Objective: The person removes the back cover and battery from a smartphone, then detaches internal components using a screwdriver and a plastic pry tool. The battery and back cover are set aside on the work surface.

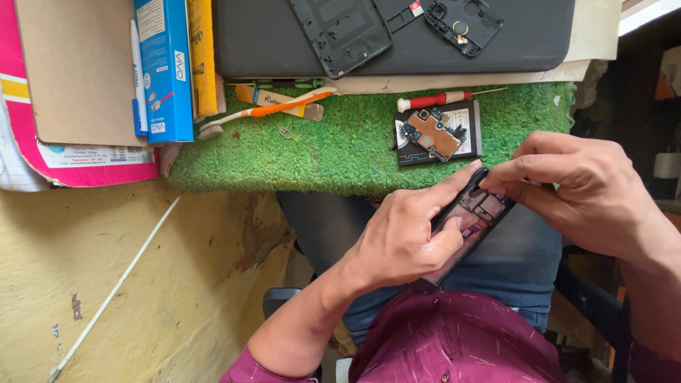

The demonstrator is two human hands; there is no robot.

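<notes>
I cradle the opened phone (472, 216) over my lap, just off the bench's near edge, my left hand (404, 237) wrapped around its side to steady it while my right hand (585, 191) pinches its top corner, fingertips (496, 181) pressed together.

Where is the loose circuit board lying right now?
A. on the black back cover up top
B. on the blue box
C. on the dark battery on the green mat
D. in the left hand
C: the circuit board rests on the dark battery on the green mat, beyond both hands.
</notes>
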